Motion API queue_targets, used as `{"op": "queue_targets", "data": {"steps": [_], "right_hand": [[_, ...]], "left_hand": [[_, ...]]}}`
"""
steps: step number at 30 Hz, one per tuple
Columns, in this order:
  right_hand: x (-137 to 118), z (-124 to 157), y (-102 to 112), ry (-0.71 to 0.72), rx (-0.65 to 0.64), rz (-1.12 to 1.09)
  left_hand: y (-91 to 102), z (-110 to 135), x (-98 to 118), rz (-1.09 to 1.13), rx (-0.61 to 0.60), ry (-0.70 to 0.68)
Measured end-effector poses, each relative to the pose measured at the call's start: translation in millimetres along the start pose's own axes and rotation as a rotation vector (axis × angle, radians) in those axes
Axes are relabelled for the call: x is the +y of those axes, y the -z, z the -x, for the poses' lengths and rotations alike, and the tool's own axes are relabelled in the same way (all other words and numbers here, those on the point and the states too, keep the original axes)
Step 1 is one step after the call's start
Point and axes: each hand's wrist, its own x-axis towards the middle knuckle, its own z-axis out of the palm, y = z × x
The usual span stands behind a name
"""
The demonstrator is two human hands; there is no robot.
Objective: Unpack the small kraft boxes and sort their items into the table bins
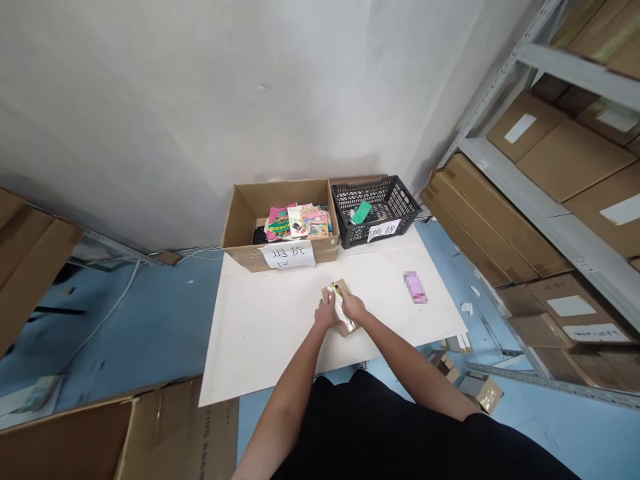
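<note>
Near the front middle of the white tabletop [260, 320], my left hand [327, 312] and my right hand [354, 308] close in from both sides on a slim, shiny gold-and-white packet [339, 306]. Its exact kind is not clear. Brown cardboard [350, 331] shows under or around the packet; whether it is a box or a loose piece I cannot tell. My left fingers lie along the left edge and my right fingers wrap the right edge, partly hiding it. To the right, a pink-purple item [415, 287] lies on the table, blurred out.
Behind the packet stand an open cardboard box [240, 250] with books and packets, and a black plastic crate [350, 235] holding a green item [361, 212]. Shelving [505, 180] with cartons rises on the right. A large open carton [175, 427] sits at lower left.
</note>
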Motion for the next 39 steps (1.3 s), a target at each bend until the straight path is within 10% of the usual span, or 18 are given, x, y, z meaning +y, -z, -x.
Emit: {"op": "queue_targets", "data": {"steps": [15, 24, 27, 32, 39], "right_hand": [[-9, 67, -4, -0.151, -0.097, 0.188], [36, 160, -6, -0.281, -0.273, 0.150], [64, 176, -8, -0.306, -0.092, -0.005], [83, 141, -24, -0.458, 0.270, -0.226], [70, 40, -21, -0.449, 0.183, -0.226]], "left_hand": [[10.6, 5, -13, -0.085, 0.068, -0.050], [15.3, 1, -4, -0.180, 0.058, -0.071], [13.9, -1, -1, -0.184, 0.061, -0.076], [7.9, 0, 8, -0.179, 0.091, -0.059], [-9.7, 19, 20, -0.231, 0.122, 0.104]]}}
